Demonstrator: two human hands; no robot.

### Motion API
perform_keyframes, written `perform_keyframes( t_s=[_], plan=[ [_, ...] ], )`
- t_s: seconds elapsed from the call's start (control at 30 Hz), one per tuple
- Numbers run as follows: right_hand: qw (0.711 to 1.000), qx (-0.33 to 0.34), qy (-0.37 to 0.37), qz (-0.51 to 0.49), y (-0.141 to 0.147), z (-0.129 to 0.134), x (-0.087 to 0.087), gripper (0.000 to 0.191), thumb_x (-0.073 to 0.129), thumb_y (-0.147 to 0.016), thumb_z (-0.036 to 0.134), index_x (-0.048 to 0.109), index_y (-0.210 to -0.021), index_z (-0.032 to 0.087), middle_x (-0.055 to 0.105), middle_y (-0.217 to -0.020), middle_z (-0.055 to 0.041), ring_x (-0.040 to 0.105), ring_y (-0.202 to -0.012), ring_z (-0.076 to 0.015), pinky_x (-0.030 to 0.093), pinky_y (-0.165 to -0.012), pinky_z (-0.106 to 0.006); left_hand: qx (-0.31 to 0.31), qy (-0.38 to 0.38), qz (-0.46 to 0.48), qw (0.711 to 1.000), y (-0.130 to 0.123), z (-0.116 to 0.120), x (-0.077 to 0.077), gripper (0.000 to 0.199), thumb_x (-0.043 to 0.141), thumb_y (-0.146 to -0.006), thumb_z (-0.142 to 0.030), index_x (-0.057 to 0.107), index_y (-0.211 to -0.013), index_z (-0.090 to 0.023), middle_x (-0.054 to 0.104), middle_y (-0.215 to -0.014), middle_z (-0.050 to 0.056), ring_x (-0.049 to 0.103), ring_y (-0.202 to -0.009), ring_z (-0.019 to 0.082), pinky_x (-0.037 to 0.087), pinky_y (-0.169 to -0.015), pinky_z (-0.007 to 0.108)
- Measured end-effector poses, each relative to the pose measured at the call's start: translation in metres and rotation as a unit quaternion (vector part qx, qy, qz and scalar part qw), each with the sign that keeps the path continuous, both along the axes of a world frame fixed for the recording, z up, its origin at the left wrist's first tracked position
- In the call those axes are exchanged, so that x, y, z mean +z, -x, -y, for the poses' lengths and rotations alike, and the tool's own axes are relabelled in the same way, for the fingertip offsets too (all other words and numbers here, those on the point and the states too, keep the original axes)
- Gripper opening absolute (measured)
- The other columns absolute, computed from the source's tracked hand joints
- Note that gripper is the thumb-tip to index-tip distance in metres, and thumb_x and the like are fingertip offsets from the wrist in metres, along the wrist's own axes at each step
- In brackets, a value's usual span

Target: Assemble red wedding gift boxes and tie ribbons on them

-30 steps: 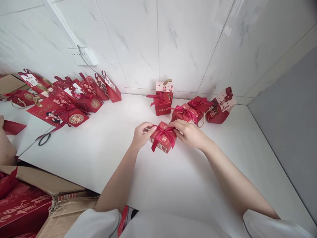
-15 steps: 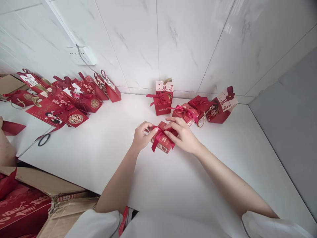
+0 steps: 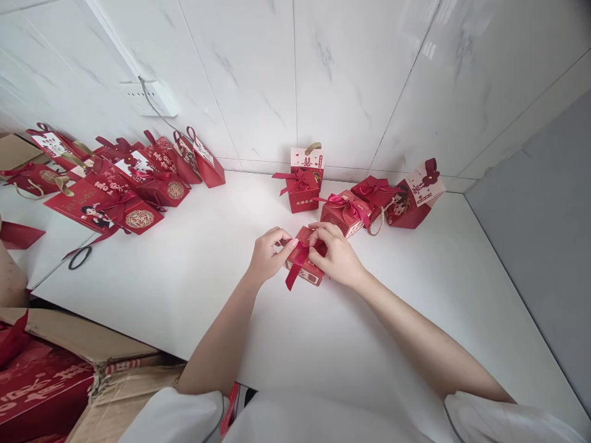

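Through the head view, the left hand (image 3: 270, 253) is working with narrow fingers, thumb and forefinger closing on the satiny crimson ribbon (image 3: 293, 275) at the left of its knot. Over on the other side, the right hand (image 3: 336, 253) is pinching that ribbon near the knot, thumb and forefinger tips coming together with a small rounded gap behind them; its other fingers are curving above. Right between the hands, the small red cardboard gift box with gold print (image 3: 307, 267) is resting on the smooth white table (image 3: 184, 264), one ribbon tail hanging down its front. The right hand is hiding much of its right side.

Just behind the gift box, to the right, a red box with a bright pink bow (image 3: 337, 216) is sitting close to the right hand's fingers, crowding that side. Beyond it, a darker red bowed box (image 3: 369, 192) and a red box with a pale flowered top (image 3: 418, 191) are standing farther right. Straight behind the gift box, an upright red box with a crimson bow (image 3: 302, 198) is standing near the white tiled wall (image 3: 258, 80).

Well to the gift box's left, a cluster of red gift boxes (image 3: 138, 212) is leaning together, with a thin black ring (image 3: 80, 258) lying in front. Farther left, another person's arm (image 3: 10, 280) is showing at the edge.
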State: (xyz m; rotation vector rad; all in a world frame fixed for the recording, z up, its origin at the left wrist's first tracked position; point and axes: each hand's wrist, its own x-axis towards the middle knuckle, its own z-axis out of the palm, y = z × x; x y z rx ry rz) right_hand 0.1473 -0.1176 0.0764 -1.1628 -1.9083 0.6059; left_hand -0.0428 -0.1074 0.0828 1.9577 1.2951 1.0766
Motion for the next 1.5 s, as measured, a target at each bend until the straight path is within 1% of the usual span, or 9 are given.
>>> perform_keyframes(
  t_s=[0.27,0.47,0.6,0.7,0.8,0.93,1.03,1.23,1.5],
  plan=[
    [0.999,-0.029,-0.011,0.033,0.003,0.001,0.0,0.008,0.056,-0.076,0.017,0.052,-0.078,0.023,0.06,-0.118,-0.0098,0.055,-0.109,-0.0293,0.047,-0.091,-0.048,-0.005,0.013,-0.052,0.999,0.001,0.003,0.007,0.025,0.053,-0.089,-0.033,0.049,-0.068,-0.02,0.053,-0.07,0.0,0.049,-0.066,0.013,0.039,-0.06,0.026],
    [0.997,-0.036,0.009,0.072,0.005,0.003,0.003,0.009,0.056,-0.076,0.018,0.049,-0.074,0.023,0.061,-0.122,-0.0066,0.055,-0.11,-0.0306,0.042,-0.095,-0.054,-0.004,0.009,-0.093,0.996,-0.001,0.007,0.012,0.025,0.051,-0.09,-0.032,0.048,-0.069,-0.02,0.052,-0.072,0.0,0.05,-0.066,0.013,0.036,-0.054,0.024],
    [0.997,-0.035,0.006,0.075,0.005,0.004,0.005,0.008,0.055,-0.076,0.017,0.049,-0.075,0.023,0.061,-0.121,-0.0083,0.054,-0.112,-0.0314,0.042,-0.095,-0.055,0.006,0.01,-0.091,0.996,-0.002,0.008,0.011,0.025,0.052,-0.089,-0.031,0.047,-0.067,-0.02,0.053,-0.072,-0.001,0.051,-0.064,0.012,0.038,-0.055,0.025],
    [0.998,0.012,-0.001,0.056,-0.003,0.004,0.015,0.009,0.053,-0.08,0.017,0.053,-0.086,0.023,0.057,-0.127,-0.0097,0.052,-0.118,-0.0308,0.043,-0.096,-0.053,0.02,0.022,-0.069,0.997,0.003,0.005,0.008,0.019,0.055,-0.086,-0.029,0.05,-0.07,-0.02,0.056,-0.071,-0.002,0.053,-0.066,0.013,0.042,-0.063,0.027],
    [0.999,0.037,-0.012,0.003,-0.022,0.001,0.03,0.025,0.046,-0.085,0.016,0.053,-0.108,0.023,0.053,-0.135,-0.0105,0.049,-0.125,-0.0274,0.044,-0.099,-0.049,0.048,0.015,-0.02,0.999,0.01,0.0,0.007,0.007,0.057,-0.085,-0.029,0.057,-0.089,-0.023,0.064,-0.09,0.0,0.06,-0.087,0.016,0.045,-0.08,0.031],
    [0.998,0.026,0.042,-0.027,-0.047,-0.005,0.041,0.037,0.044,-0.088,0.016,0.051,-0.123,0.026,0.064,-0.121,-0.0069,0.062,-0.11,-0.0234,0.052,-0.089,-0.043,0.024,-0.012,0.027,0.999,0.009,0.0,0.007,0.027,0.055,-0.088,-0.032,0.057,-0.114,-0.026,0.059,-0.121,0.006,0.054,-0.117,0.021,0.045,-0.095,0.035],
    [0.996,0.023,0.084,-0.012,-0.054,-0.009,0.039,0.042,0.046,-0.09,0.02,0.049,-0.131,0.028,0.069,-0.113,-0.005,0.067,-0.102,-0.0217,0.054,-0.088,-0.042,0.002,-0.038,-0.008,0.999,-0.003,0.005,0.006,0.024,0.058,-0.087,-0.033,0.065,-0.109,-0.027,0.058,-0.122,0.007,0.053,-0.118,0.023,0.045,-0.099,0.039],
    [0.992,0.062,0.077,0.073,-0.05,-0.01,0.032,0.025,0.051,-0.09,0.022,0.064,-0.11,0.027,0.071,-0.11,-0.0028,0.068,-0.094,-0.0209,0.055,-0.08,-0.037,-0.013,-0.029,-0.001,1.0,-0.022,0.013,-0.005,0.014,0.063,-0.085,-0.029,0.071,-0.096,-0.026,0.057,-0.12,0.006,0.056,-0.115,0.022,0.046,-0.101,0.04],
    [0.982,0.066,-0.019,0.179,-0.048,-0.008,0.035,0.016,0.052,-0.091,0.02,0.062,-0.103,0.024,0.07,-0.094,-0.0031,0.063,-0.08,-0.019,0.046,-0.065,-0.031,-0.008,0.017,0.015,1.0,-0.025,0.012,-0.007,0.009,0.062,-0.085,-0.029,0.068,-0.088,-0.023,0.056,-0.12,0.007,0.056,-0.116,0.023,0.045,-0.103,0.041]
  ],
)
